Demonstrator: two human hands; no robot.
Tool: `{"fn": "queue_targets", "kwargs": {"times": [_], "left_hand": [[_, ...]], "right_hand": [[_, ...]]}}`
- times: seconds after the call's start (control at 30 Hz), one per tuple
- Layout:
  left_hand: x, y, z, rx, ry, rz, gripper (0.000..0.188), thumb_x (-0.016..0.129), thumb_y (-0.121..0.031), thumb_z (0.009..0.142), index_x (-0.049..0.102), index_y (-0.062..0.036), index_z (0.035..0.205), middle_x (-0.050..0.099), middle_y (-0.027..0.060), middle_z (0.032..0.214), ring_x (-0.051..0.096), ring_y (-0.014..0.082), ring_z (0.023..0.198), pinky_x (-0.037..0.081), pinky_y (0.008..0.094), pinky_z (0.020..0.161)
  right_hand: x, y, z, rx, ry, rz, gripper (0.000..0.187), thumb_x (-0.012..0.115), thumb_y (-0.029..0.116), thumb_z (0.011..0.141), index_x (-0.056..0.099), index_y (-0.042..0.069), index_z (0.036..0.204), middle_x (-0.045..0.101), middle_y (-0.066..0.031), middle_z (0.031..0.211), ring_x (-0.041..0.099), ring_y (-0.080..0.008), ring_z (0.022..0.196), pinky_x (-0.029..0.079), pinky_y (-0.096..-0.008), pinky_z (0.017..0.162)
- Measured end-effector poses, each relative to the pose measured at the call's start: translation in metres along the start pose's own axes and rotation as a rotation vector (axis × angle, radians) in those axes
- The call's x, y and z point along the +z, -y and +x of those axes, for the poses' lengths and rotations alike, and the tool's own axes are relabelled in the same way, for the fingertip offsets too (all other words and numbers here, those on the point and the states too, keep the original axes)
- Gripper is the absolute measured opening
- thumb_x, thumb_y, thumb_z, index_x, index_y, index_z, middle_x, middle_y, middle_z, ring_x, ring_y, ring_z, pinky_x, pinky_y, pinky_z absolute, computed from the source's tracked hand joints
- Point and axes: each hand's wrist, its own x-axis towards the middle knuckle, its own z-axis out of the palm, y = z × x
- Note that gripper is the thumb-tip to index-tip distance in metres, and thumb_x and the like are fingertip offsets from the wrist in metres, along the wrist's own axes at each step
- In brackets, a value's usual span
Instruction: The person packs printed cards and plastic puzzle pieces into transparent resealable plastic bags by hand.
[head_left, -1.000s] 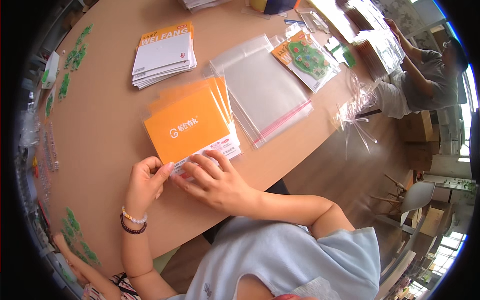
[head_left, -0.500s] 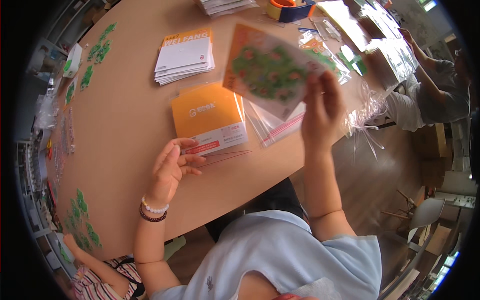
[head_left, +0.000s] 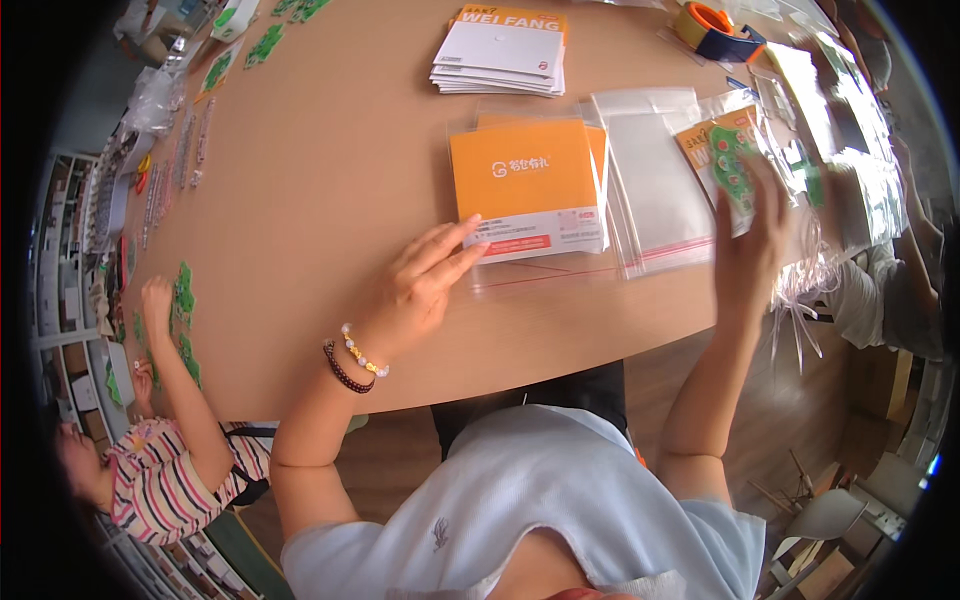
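Note:
An orange-and-white card (head_left: 525, 170) in a clear plastic sleeve lies in front of me, with another orange card partly under it. My left hand (head_left: 425, 280) rests its outstretched fingertips on the card's lower left corner. To the right, my right hand (head_left: 750, 230) is over a bagged card with green cut-out pieces (head_left: 733, 165), its fingers apart and slightly blurred. That hand hides the bag's lower part. Between the hands lie clear, empty plastic bags (head_left: 655, 190) with a red seal strip.
A stack of white and orange cards (head_left: 500, 60) is farther back. A tape dispenser (head_left: 722, 35) stands at the back right, near shiny plastic packs (head_left: 868, 190). At the left, another person in a striped shirt (head_left: 165, 480) reaches toward green pieces (head_left: 184, 295).
My right hand has lowered the bagged card from mid-air onto the right side of the table. My left hand has come down onto the orange-and-white card. The whole view has shifted.

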Motion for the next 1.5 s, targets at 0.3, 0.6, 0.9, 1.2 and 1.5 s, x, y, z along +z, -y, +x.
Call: {"fn": "queue_targets", "kwargs": {"times": [0.3, 0.6, 0.9, 1.2, 1.5], "left_hand": [[0.002, -0.005, 0.001, 0.195, -0.024, 0.306, 0.037, 0.063, -0.002, 0.077, 0.065, -0.0080, 0.114, 0.057, 0.0088, 0.128, 0.056, 0.0283, 0.112, 0.046, 0.0385, 0.093], [-0.006, -0.001, 0.004, 0.250, 0.043, 0.552, 0.029, 0.057, -0.007, 0.087, 0.064, -0.0048, 0.115, 0.056, 0.0117, 0.130, 0.056, 0.0265, 0.114, 0.045, 0.0401, 0.091], [0.006, -0.003, -0.002, 0.243, 0.049, 0.558, 0.043, 0.068, -0.019, 0.081, 0.060, -0.0083, 0.122, 0.056, 0.0125, 0.130, 0.056, 0.0256, 0.114, 0.040, 0.0412, 0.093], [0.005, -0.016, 0.005, 0.255, 0.024, 0.655, 0.042, 0.068, -0.020, 0.083, 0.060, -0.0100, 0.123, 0.056, 0.0119, 0.130, 0.058, 0.0226, 0.102, 0.038, 0.0373, 0.084], [0.003, -0.032, -0.009, 0.314, -0.055, 0.632, 0.018, 0.066, -0.011, 0.082, 0.068, -0.0110, 0.099, 0.066, 0.0061, 0.112, 0.059, 0.0187, 0.096, 0.039, 0.0335, 0.081]], "right_hand": [[0.030, 0.100, -0.056, -0.607, 0.789, 0.264, 0.027, 0.058, 0.008, 0.074, 0.060, -0.002, 0.099, 0.058, -0.0092, 0.096, 0.058, -0.0219, 0.088, 0.053, -0.0313, 0.074], [0.063, 0.100, -0.052, -0.800, 0.693, 0.250, 0.019, 0.062, 0.011, 0.074, 0.058, -0.001, 0.088, 0.058, -0.0110, 0.086, 0.062, -0.0208, 0.074, 0.049, -0.0326, 0.055], [-0.024, -0.012, -0.059, 0.392, 0.310, 1.514, 0.010, 0.057, 0.011, 0.090, 0.055, 0.002, 0.084, 0.053, -0.0135, 0.107, 0.061, -0.0184, 0.077, 0.050, -0.0319, 0.072], [-0.082, -0.175, -0.067, 0.451, -0.005, -0.339, 0.017, 0.068, 0.020, 0.082, 0.065, 0.006, 0.091, 0.057, -0.0081, 0.094, 0.058, -0.0190, 0.076, 0.047, -0.0330, 0.067], [-0.097, -0.145, -0.059, 0.314, 0.105, -0.356, 0.020, 0.057, 0.005, 0.087, 0.066, 0.006, 0.104, 0.059, -0.0128, 0.099, 0.058, -0.0291, 0.092, 0.046, -0.0355, 0.080]]}}
